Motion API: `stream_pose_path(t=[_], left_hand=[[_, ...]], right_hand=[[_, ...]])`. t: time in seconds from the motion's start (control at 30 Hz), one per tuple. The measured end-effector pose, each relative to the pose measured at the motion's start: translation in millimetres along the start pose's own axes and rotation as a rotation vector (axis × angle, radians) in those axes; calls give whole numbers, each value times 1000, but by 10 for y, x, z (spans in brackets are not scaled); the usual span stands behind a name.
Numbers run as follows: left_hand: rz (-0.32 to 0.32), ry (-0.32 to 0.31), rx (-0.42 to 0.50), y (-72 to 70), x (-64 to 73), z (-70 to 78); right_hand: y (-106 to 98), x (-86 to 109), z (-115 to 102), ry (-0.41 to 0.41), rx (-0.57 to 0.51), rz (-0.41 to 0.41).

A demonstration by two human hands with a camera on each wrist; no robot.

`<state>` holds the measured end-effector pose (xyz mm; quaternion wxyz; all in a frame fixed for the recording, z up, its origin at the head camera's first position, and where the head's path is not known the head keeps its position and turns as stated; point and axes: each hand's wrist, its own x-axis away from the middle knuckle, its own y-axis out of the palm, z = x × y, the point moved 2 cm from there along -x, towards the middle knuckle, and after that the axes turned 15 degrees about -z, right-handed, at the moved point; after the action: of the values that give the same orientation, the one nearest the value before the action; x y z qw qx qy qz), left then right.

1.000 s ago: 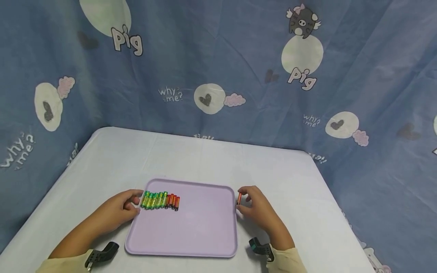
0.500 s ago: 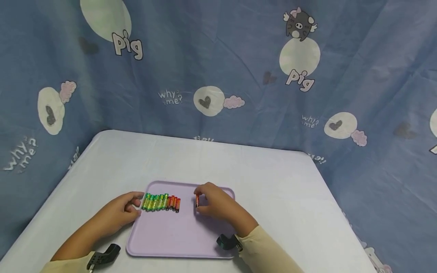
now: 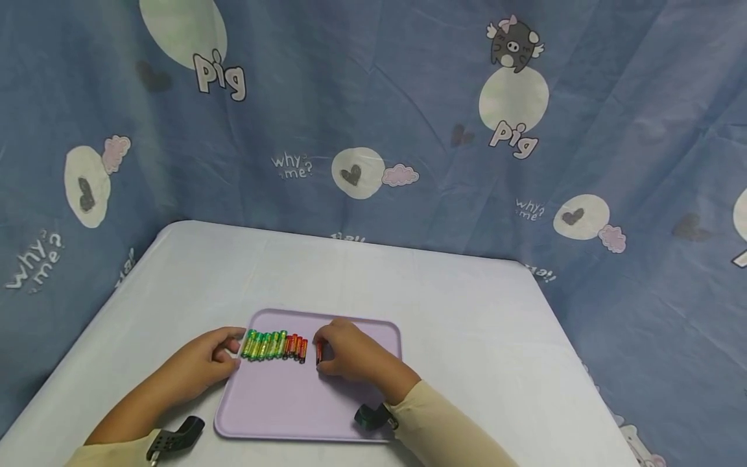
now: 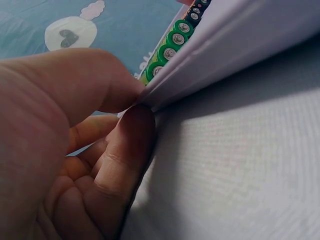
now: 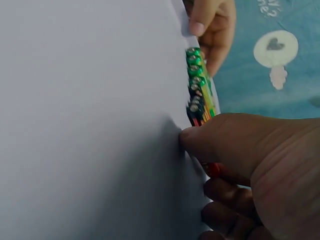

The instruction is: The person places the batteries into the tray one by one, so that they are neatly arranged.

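My left hand [image 3: 201, 360] is at the left rim of a lilac tray [image 3: 309, 415]. In the left wrist view its thumb and a finger [image 4: 132, 135] pinch that rim. Green batteries [image 3: 265, 346] lie side by side in a row along the tray's left part, and shorter red batteries [image 3: 296, 347] continue the row to the right. Just right of the row, my right hand [image 3: 353, 353] holds a red battery [image 3: 319, 351] upright between thumb and fingers, low over the tray. Those fingers hide most of it in the right wrist view, where its red end [image 5: 214, 170] shows.
The tray lies on a white-covered table [image 3: 467, 324]. A blue curtain [image 3: 373, 97] with pig prints hangs behind. Black wrist devices [image 3: 175, 438] sit by both sleeves.
My right hand has carried the red battery leftward from beyond the tray's right edge to just beside the row. The left hand has stayed at the tray's rim.
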<state>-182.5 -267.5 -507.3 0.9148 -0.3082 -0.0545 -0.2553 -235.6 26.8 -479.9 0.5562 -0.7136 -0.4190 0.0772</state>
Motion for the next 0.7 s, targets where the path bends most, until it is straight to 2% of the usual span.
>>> stream_pose_path(t=[0.3,0.5,0.7], left_hand=[[15,-6,-24,17,9,0],[8,-2,-20,7,-7,3],[2,-8,-12,16,-11,-8]], right_hand=[[24,-29,-86,-21,28,11],[43,-38,-95,-1,34,48],[69,-36,-76,12,10,48]])
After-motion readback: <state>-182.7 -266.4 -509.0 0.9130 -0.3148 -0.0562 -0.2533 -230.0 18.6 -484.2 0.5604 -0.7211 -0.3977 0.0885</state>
